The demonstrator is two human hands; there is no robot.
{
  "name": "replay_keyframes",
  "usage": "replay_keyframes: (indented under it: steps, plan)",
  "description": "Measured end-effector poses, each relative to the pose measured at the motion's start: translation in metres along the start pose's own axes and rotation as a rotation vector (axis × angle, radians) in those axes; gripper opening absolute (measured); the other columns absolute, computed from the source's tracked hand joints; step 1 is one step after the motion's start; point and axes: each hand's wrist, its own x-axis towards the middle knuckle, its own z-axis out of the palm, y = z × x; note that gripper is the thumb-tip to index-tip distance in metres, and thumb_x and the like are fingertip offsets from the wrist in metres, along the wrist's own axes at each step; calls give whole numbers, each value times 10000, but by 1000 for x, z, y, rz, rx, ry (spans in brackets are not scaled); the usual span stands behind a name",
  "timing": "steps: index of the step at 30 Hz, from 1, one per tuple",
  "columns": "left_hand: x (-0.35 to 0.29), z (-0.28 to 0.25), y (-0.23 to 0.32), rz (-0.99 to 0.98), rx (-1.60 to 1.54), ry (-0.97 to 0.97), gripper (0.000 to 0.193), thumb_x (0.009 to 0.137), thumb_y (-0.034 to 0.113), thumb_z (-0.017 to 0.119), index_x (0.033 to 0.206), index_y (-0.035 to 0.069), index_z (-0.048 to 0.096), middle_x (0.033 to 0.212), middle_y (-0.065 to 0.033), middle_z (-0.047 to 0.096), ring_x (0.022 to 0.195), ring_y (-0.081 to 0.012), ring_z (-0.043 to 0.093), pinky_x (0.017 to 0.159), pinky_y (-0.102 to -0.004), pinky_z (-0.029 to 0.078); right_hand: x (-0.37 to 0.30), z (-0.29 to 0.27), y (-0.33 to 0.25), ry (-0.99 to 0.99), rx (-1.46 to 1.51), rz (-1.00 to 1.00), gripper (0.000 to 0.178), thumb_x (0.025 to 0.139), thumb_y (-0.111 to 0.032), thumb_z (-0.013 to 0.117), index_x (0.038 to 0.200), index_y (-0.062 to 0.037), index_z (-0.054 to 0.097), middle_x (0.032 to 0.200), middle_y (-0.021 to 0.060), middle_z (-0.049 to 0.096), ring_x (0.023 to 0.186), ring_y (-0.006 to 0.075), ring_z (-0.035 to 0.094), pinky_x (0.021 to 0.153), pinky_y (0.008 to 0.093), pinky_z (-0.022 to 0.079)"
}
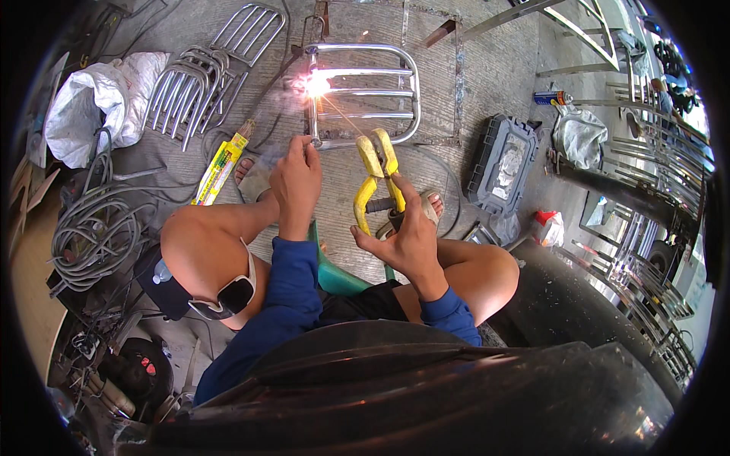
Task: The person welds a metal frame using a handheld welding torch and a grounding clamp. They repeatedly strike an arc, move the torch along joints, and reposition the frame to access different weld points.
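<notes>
My right hand [407,239] grips a yellow welding electrode holder [370,186], its jaws pointing away from me. A thin welding rod [344,115] runs from the jaws toward a bright arc [316,83]. The arc burns at the left side of a chrome tube frame [416,95] with several crossbars, lying on the floor. Glare and smoke hide the joint itself. My left hand [298,178] is closed at the near left end of this frame, with thumb and index finger against the tube.
Several chrome frames [186,91] lie left of the work, beside white sacks [87,114]. A yellow rod packet [220,171] and coiled cable [91,228] are nearer. Sunglasses [232,295] rest against my left leg. A grey toolbox [502,163] and spray can [553,98] stand right.
</notes>
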Motion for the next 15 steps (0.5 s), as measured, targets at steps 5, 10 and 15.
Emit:
replay_keyframes:
  steps: [5,10,15]
  plan:
    - [0,2,-3,13,-34,2,207,1050,247,624,1175,114,722,816,-205,753,798,-443,741,699,-541,557,0,2,1,85,-26,-89,1089,707,-376,996,1542,-20,394,1160,205,740,922,302,771,820,398,619]
    - [1,1,-5,37,-26,11,209,1050,251,625,1177,114,719,829,-217,754,801,-454,738,694,-553,550,1,3,5,78,28,-62,1105,703,-374,1001,1529,0,369,1069,200,752,891,299,769,783,385,615]
    - [1,0,-3,23,-6,-10,208,1048,247,628,1180,114,718,836,-229,753,796,-461,734,687,-558,545,0,2,4,52,-18,-58,1091,706,-408,995,1510,-6,377,1093,209,740,846,294,774,752,388,625]
